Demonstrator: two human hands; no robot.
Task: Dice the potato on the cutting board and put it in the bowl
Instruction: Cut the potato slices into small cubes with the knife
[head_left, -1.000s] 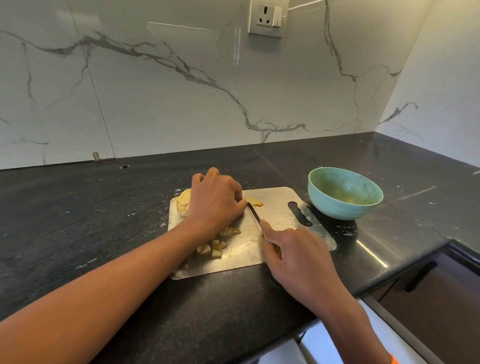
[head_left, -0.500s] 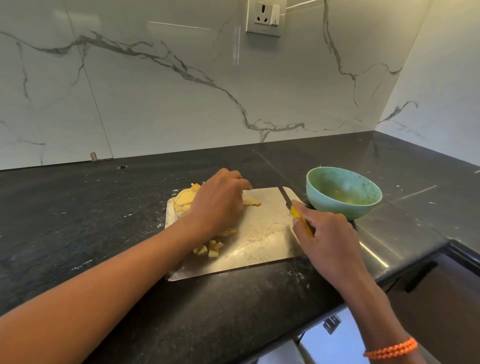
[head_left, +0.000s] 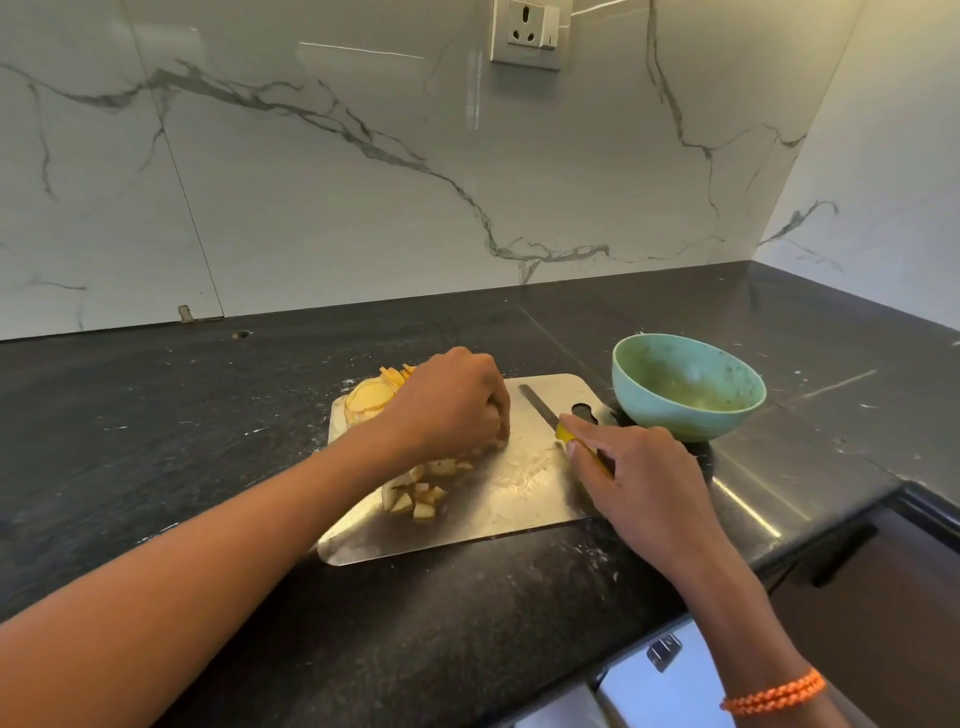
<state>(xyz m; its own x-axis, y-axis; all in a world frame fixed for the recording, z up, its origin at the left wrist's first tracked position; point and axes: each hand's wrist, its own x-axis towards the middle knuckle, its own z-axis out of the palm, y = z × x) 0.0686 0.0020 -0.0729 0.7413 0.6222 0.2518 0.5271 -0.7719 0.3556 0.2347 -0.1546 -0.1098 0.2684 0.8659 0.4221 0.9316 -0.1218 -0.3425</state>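
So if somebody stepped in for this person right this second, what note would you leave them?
Left hand: curled over the potato slices on the cutting board, gathering them.
Right hand: on the yellow handle of the knife, which lies flat on the board's right side.
Bowl: right of the board, no potato visible in it.
Done: a small pile of diced pieces sits at the board's near edge.
Left: dice the remaining slices, then move everything into the bowl.
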